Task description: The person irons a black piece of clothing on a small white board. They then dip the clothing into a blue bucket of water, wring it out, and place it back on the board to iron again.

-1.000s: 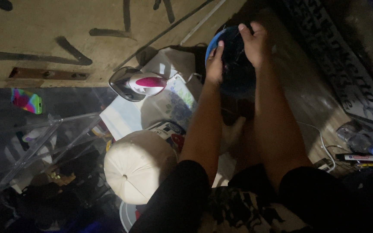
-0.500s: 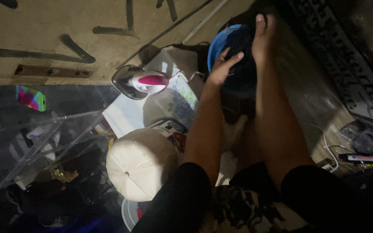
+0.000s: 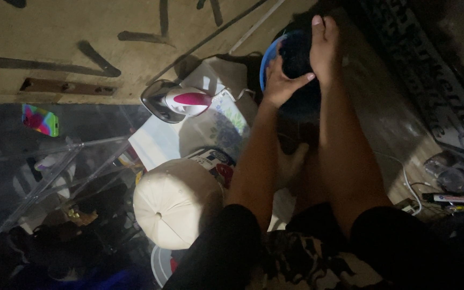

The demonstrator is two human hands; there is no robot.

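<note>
Both hands work together over a blue basin (image 3: 267, 62) at the top of the view; only an arc of its rim shows, the rest lying under a dark cloth (image 3: 296, 53) and the arms. The left hand (image 3: 280, 83) cups the near side of the cloth, fingers curled round it and thumb stretched toward the other hand; the right hand (image 3: 324, 45) lies flat over the far side, fingers pointing away, pressing down. Held from two sides like this, the bundle seems pinned between the palms so it stays bunched over the basin rather than slipping off; whether the cloth is wet cannot be told in this light.

Just left of the basin a pink-and-white clothes iron (image 3: 181, 102) lies tipped on a pale folded fabric (image 3: 157, 145), its soleplate turned outward, probably so the plate keeps off the fabric; its cord trails toward the basin. Nearer the person a cream round cushion (image 3: 173, 201) sits beside the left forearm, touching or nearly so. A brightly coloured phone (image 3: 40, 119) rests well apart at the left edge, on what looks like a glass surface; a marker pen (image 3: 449, 198) and a white cable (image 3: 404, 180) lie at the right, clear of the hands.
</note>
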